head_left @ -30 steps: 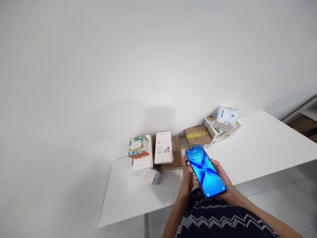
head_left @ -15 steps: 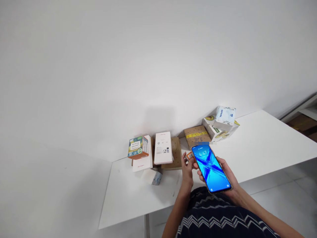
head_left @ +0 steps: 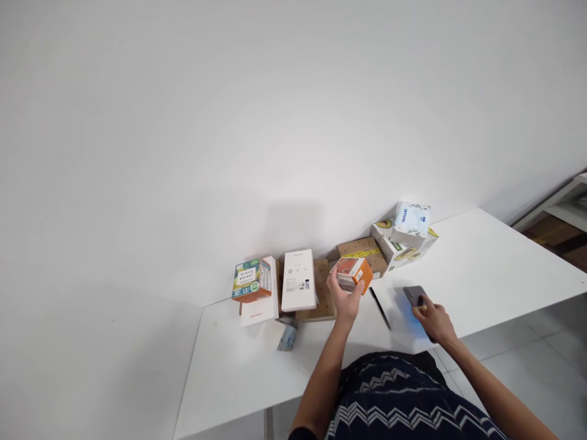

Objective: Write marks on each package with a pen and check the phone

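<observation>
My left hand (head_left: pixel 345 300) grips a small orange and white box (head_left: pixel 352 272), raised in front of the cardboard boxes. In my right hand (head_left: pixel 435 321) is a phone (head_left: pixel 414 295), held low over the table with its grey back up and its screen facing down. Bluish light from the screen falls on the tabletop below it. A thin black pen-like stick (head_left: pixel 380 308) lies on the table between my two hands. To the left of my left hand, a white box with printed labels (head_left: pixel 298 281) leans on a flat brown cardboard box (head_left: pixel 324 293).
A green and orange box (head_left: pixel 251 280) rests on another white box (head_left: pixel 260 310) at the left. A blue-patterned pack (head_left: pixel 287 337) lies before them. Farther right, a taped carton (head_left: pixel 362 250) stands beside an avocado-print box (head_left: pixel 408 253) topped by a tissue pack (head_left: pixel 411 221). The white table (head_left: pixel 495 263) meets the wall.
My right hand has moved right and down, turning the phone screen-down. My left hand has lifted the orange and white box into clear view. The black stick now shows on the table.
</observation>
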`<state>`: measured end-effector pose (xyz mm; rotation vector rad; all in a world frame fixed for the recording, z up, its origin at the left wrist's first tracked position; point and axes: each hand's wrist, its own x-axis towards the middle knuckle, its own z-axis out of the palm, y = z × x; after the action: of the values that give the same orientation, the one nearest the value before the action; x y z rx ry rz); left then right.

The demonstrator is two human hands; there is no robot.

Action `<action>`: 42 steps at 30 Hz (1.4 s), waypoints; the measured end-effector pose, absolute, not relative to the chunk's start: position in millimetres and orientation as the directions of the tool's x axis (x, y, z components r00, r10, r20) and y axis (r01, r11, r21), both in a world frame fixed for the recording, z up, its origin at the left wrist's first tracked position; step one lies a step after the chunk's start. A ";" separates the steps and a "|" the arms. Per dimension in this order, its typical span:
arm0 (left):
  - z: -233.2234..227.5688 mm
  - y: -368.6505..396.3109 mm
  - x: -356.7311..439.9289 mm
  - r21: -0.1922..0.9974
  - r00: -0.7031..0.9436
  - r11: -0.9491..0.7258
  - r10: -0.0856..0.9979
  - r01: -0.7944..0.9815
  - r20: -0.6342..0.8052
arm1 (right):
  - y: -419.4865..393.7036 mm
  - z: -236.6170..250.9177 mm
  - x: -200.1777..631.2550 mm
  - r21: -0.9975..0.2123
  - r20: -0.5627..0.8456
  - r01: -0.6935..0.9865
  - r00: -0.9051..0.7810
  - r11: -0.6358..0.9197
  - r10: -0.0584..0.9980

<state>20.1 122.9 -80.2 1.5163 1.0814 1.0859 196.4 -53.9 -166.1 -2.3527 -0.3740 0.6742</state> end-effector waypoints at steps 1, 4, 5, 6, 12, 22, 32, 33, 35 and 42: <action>-80.1 126.8 24.9 0.968 0.223 -0.193 0.962 0.160 0.155 | -56.4 -173.9 196.3 -0.602 -0.325 0.178 0.836 -0.778 0.442; -84.4 138.1 41.5 0.941 0.232 -0.254 0.951 0.221 0.203 | -60.0 -192.0 194.4 -0.359 -0.201 0.450 0.818 -0.817 0.539; -87.6 141.8 47.6 0.932 0.233 -0.278 0.946 0.234 0.223 | -59.9 -196.7 193.9 -0.306 -0.182 0.495 0.808 -0.813 0.560; -91.4 145.4 53.7 0.921 0.238 -0.302 0.940 0.245 0.245 | -59.3 -200.6 193.6 -0.289 -0.176 0.507 0.806 -0.812 0.565; -113.4 167.3 88.1 0.871 0.289 -0.326 0.930 0.367 0.226 | -52.1 -210.6 196.6 -0.309 -0.169 0.479 0.823 -0.822 0.543; -93.5 181.7 102.8 0.737 0.392 -0.321 0.916 0.595 0.082 | 18.8 -78.9 221.1 -0.584 0.395 0.591 0.805 -0.556 0.442; -100.6 116.7 42.7 0.885 0.438 -0.346 0.879 0.313 0.188 | 111.5 -34.3 247.5 -0.453 0.432 0.581 0.807 -0.676 0.403; -102.4 110.9 35.6 0.895 0.440 -0.328 0.881 0.302 0.175 | 112.5 -35.3 249.4 -0.477 0.423 0.573 0.814 -0.666 0.398; -104.4 102.7 22.2 0.920 0.429 -0.278 0.892 0.277 0.140 | 108.8 -34.3 254.0 -0.563 0.404 0.544 0.838 -0.622 0.367; -90.1 99.7 -0.3 0.984 0.356 -0.133 0.931 0.117 0.084 | 60.3 -2.1 255.0 -0.999 -0.042 -0.039 0.965 -0.018 0.260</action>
<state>-0.3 99.7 -90.1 1.5407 0.9807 0.9459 255.0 60.3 -2.1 -1.5731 -0.1749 0.2397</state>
